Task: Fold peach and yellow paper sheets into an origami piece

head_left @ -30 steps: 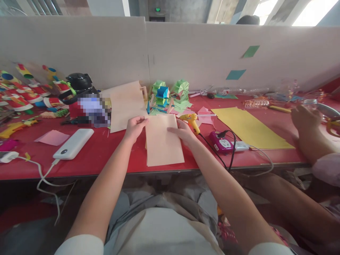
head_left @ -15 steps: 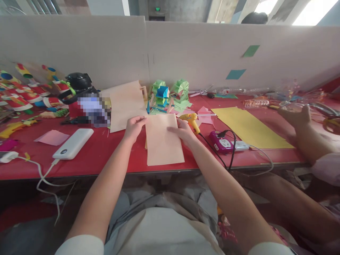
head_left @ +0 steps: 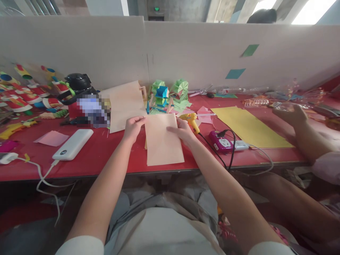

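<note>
A pale peach sheet of paper (head_left: 164, 145) lies before me near the front edge of the red table (head_left: 114, 156). My left hand (head_left: 133, 128) pinches its upper left corner between thumb and fingers. On the right edge, my right hand (head_left: 183, 129) grips the paper, thumb on top and fingers behind. A yellow edge peeks out under the sheet's left side. Another larger peach sheet (head_left: 126, 104) lies just behind my left hand. Close beyond my right hand rests a yellow glue gun (head_left: 191, 120).
Green and blue folded paper pieces (head_left: 162, 94) stand at the back. A yellow sheet (head_left: 249, 125) and a purple power socket (head_left: 221, 142) with cables are to the right. A white power bank (head_left: 73, 144) lies left. A co-worker's hand (head_left: 289, 115) holds a clear plastic bottle at far right.
My hands and the peach paper have barely moved. At the right, the co-worker's hand has shifted slightly left with the clear plastic bottle.
</note>
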Demonstrator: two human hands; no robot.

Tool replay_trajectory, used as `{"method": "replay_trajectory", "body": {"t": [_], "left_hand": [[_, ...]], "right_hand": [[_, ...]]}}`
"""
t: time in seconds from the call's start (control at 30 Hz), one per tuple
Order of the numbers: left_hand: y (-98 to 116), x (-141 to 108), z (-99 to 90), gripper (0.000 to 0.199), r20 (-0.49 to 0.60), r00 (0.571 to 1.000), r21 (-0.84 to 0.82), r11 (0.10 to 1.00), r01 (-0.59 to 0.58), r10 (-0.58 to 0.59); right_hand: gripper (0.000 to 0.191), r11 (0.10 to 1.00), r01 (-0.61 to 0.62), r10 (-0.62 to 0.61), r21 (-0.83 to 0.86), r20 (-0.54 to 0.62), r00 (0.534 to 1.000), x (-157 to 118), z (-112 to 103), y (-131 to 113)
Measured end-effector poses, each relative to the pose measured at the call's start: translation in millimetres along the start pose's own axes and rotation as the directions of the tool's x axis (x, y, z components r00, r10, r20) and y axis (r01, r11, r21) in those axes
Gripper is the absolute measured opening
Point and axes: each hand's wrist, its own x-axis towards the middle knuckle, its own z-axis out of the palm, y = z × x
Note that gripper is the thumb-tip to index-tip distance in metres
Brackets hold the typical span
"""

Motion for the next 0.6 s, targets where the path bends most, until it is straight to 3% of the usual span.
{"method": "replay_trajectory", "body": {"t": [0.17, 0.47, 0.6], "left_hand": [[-3, 3, -0.6, 0.030, -0.069, 0.995, 0.074, 0.995, -0.065, 0.070], [-1, -1, 1.2, 0.028, -0.071, 0.993, 0.087, 0.993, -0.083, 0.090], [5, -7, 1.9, 0.025, -0.021, 0.972, 0.217, 0.950, -0.223, 0.233]], "right_hand": [[0.054, 1.000, -0.001, 0.000, -0.015, -0.034, 0.999, 2, 0, 1], [0.047, 1.000, -0.011, 0.009, -0.022, -0.064, 0.998, -3, 4, -4], [0.041, 0.999, -0.046, 0.045, -0.014, -0.054, 0.998, -6, 5, -10]]}}
